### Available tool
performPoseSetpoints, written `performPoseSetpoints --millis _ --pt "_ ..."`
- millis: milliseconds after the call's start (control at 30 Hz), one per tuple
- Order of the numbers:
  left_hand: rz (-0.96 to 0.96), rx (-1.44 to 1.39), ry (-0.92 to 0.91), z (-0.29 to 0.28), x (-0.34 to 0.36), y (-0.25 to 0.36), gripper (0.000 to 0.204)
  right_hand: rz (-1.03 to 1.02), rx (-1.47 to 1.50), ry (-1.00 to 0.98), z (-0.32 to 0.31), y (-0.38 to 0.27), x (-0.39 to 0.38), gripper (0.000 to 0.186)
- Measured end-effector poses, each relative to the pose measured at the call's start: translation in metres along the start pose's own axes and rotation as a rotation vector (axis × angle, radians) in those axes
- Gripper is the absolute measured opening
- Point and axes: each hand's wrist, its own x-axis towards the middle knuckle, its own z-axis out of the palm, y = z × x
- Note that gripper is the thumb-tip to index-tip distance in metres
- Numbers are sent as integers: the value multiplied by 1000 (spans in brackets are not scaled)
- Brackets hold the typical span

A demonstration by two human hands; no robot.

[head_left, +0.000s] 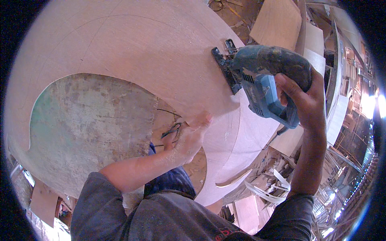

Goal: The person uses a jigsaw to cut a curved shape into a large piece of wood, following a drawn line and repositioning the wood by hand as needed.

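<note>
My right hand (pixel 301 94) is wrapped round the handle of a blue and black jigsaw (pixel 257 80). The saw is tilted on its side, its flat metal shoe facing the pale plywood sheet (pixel 189 44). A curved cut runs through the sheet near the saw. My left hand (pixel 191 138), dusted with sawdust, is closed at the sheet's inner curved edge; its fingertips are partly hidden. Thin pencil curves (pixel 120 16) mark the far left of the sheet.
Under the sheet's rounded opening shows a worn, stained board (pixel 96 112). Thin curved offcuts (pixel 261 190) and wood scraps litter the floor at right. Plywood panels (pixel 277 22) lean at the far right. A dark cord (pixel 277 134) hangs from the saw.
</note>
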Motion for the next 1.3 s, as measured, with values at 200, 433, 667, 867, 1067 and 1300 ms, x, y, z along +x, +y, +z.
performPoseSetpoints --millis 200,433,667,867,1067,1300 --pt "15 27 -14 -2 -1 -8 54 4 -31 -34 -2 -3 -1 29" --pt "-92 -73 0 -12 13 -20 55 -33 -91 -133 -21 11 5 42" --pt "-88 -102 51 15 -3 12 50 -102 -152 -58 -29 -19 -23 39" --pt "-77 -121 -41 -7 13 9 48 -126 -256 70 -25 -12 -33 41" --pt "-108 -135 -39 0 11 6 47 -219 228 -8 -54 82 -61 72" --pt "-130 -147 -29 4 -1 27 47 64 100 376 -40 244 -168 43"
